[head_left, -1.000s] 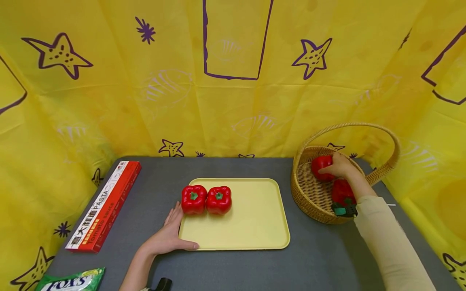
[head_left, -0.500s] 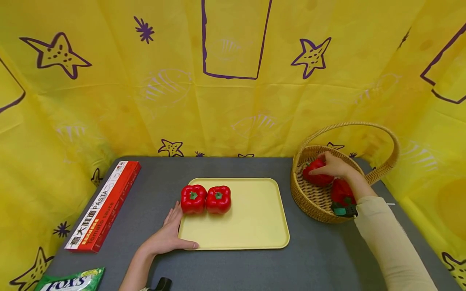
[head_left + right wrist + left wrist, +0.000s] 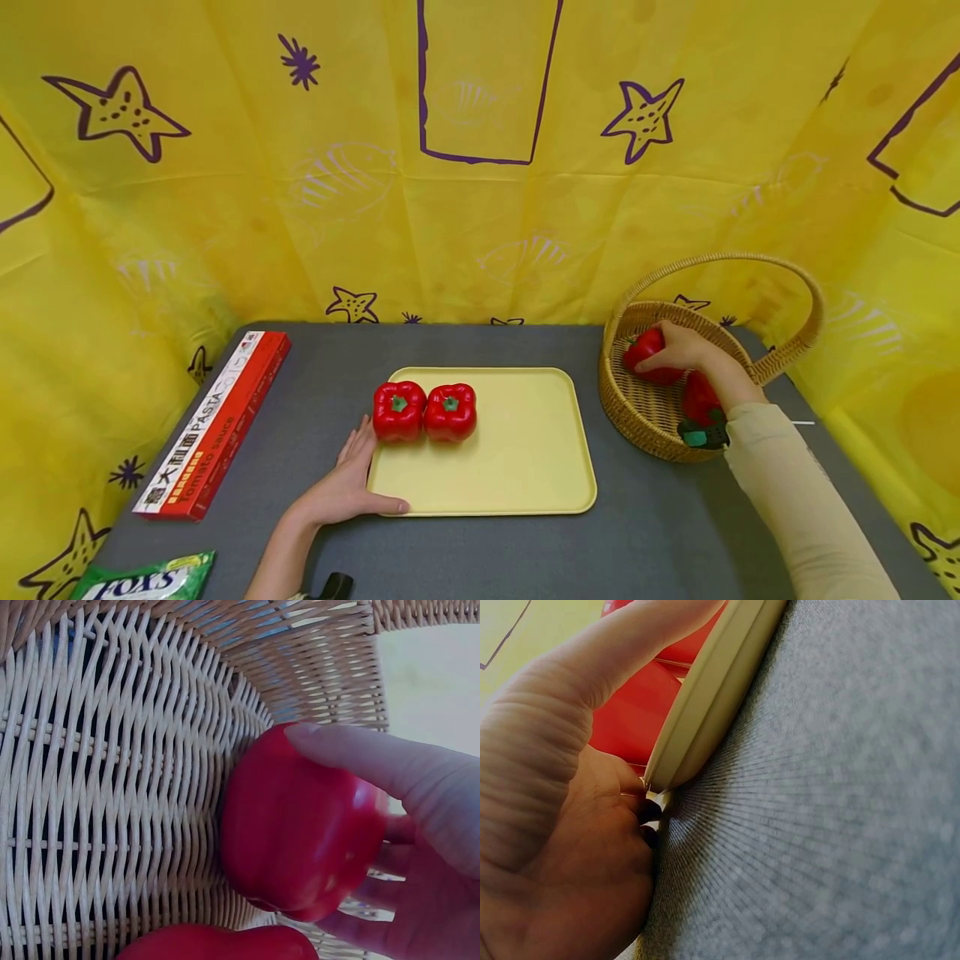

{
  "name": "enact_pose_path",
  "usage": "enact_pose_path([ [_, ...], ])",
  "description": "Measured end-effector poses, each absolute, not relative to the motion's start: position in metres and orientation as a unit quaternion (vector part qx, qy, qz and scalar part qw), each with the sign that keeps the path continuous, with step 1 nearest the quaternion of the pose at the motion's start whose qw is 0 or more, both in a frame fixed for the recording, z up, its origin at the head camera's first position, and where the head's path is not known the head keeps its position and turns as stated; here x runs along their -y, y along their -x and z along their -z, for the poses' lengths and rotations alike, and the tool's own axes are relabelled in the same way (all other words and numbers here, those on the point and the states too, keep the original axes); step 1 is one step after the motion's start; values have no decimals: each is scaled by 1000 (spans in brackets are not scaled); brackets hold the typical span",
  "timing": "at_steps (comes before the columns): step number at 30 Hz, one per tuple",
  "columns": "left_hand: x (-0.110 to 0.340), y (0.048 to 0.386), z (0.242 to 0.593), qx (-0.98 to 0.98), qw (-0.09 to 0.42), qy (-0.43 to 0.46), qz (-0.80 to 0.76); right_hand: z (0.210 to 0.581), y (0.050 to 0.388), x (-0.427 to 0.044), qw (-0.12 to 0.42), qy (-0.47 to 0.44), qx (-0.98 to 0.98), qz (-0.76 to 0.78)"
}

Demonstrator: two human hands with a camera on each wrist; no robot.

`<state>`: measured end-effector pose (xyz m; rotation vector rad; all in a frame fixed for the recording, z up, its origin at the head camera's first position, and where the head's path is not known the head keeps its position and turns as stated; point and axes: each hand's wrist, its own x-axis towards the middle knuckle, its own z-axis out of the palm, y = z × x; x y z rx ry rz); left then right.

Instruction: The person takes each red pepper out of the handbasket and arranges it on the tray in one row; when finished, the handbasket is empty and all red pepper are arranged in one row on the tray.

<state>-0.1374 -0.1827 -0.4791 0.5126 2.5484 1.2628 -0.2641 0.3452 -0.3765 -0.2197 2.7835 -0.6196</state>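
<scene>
Inside the wicker basket (image 3: 637,425), my right hand (image 3: 678,346) holds a red bell pepper (image 3: 300,825), thumb on one side and fingers round the other. A second red bell pepper (image 3: 699,398) lies in the basket nearer me, partly hidden by the right wrist. My left hand (image 3: 348,479) rests at the near left corner of a pale yellow tray (image 3: 517,467). Its thumb touches the front rim and its fingers stretch along the left side. Two more red bell peppers (image 3: 399,412) stand side by side on the tray's left part, green stems up.
A red and white pasta box (image 3: 213,425) lies along the grey table's left side. Nearer me is a green Fox's packet (image 3: 150,579), cut off by the frame. The basket's tall handle (image 3: 720,257) arches above the right hand. A yellow patterned cloth (image 3: 480,208) hangs behind.
Within the basket, the right hand has shifted the bell pepper a little to the left and tilted it, so its stem end faces left. The left hand and the tray stay put.
</scene>
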Motion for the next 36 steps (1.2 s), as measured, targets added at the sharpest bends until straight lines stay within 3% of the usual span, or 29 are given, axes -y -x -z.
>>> enact_pose_path([
  [12,182,138,477,-878,148,-164,-424,374,262,-350,141,79,-963,214],
  [36,183,138,478,-879,144,-162,-425,359,239,-346,106,105,-968,203],
])
